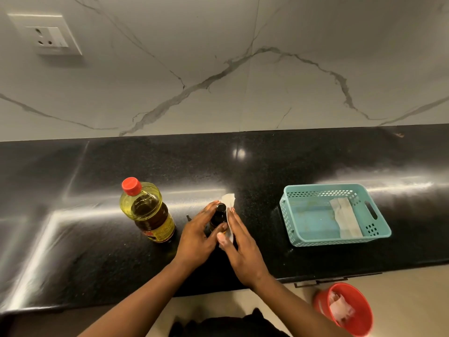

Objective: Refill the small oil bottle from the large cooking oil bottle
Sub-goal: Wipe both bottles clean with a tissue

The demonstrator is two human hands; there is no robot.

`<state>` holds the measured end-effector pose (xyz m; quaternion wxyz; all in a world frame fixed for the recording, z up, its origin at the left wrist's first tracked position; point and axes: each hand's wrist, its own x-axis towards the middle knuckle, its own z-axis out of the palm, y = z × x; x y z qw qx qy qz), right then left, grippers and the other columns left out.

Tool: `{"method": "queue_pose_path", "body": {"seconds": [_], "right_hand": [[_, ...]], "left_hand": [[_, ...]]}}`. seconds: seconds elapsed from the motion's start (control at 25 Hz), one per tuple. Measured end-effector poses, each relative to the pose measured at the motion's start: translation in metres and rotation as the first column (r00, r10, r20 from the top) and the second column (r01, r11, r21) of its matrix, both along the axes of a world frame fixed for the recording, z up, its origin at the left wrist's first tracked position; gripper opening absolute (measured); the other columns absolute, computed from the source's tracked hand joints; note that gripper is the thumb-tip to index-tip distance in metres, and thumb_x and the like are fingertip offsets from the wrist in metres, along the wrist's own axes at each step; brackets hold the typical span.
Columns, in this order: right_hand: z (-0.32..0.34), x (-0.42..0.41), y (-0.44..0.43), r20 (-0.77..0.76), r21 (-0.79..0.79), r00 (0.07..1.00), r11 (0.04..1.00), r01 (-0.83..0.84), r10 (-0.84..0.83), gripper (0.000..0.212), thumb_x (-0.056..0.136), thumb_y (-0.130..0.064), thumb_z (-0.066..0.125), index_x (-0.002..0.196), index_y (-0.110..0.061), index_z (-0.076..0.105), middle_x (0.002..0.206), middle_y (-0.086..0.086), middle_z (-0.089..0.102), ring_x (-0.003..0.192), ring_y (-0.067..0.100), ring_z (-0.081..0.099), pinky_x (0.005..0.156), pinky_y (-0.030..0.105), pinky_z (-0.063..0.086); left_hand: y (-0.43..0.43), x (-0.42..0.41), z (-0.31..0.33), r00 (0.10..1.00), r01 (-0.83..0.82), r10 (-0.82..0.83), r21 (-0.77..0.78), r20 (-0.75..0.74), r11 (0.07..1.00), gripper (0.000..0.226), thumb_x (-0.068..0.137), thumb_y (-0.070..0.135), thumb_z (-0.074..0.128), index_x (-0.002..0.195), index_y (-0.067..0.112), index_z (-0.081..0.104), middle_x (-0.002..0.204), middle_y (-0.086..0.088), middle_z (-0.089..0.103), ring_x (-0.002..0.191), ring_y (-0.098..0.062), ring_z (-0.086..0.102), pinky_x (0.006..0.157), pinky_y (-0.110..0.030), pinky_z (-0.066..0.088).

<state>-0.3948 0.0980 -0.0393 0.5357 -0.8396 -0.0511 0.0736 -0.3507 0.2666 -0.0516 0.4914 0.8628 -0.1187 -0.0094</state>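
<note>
Hands meet on small oil bottle near the front of a black counter.
Left hand curls round its dark body; right hand pinches a white tissue against it. Capped large cooking oil bottle stands upright just left.

We can read no writing here; the label on the large oil bottle is too blurred for us.

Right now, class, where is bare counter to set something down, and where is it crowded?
Free: counter between right hand and teal basket; left of large oil bottle; strip along wall. Crowded: left hand and tissue at small oil bottle.
</note>
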Motion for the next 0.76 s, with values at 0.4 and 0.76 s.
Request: {"method": "queue_pose_path", "body": {"seconds": [0.4,0.76], "right_hand": [[0.004,-0.008,-0.018,0.000,0.046,1.000,0.999,0.009,-0.009,0.072,0.102,-0.061,0.046,0.166,-0.032,0.029,0.173,-0.020,0.024,0.159,-0.007,0.018,0.130,0.022,0.019],[0.016,0.035,-0.020,-0.082,0.179,0.993,0.979,0.103,-0.090,0.043,0.104,-0.014,0.059,0.146,-0.017,0.066,0.149,-0.005,0.064,0.140,-0.001,0.056,0.124,0.037,0.042]], "left_hand": [[0.018,0.021,0.000,0.959,0.259,-0.254,0.018,-0.128,0.966,0.068,0.108,0.038,0.066,0.166,0.049,0.032,0.175,0.030,0.026,0.166,0.003,0.010,0.135,-0.037,0.017],[-0.005,0.010,-0.003,0.986,0.013,-0.045,-0.191,-0.161,0.981,0.048,0.104,0.027,0.074,0.148,0.032,0.058,0.142,0.017,0.068,0.139,-0.004,0.060,0.121,-0.043,0.050]]}}
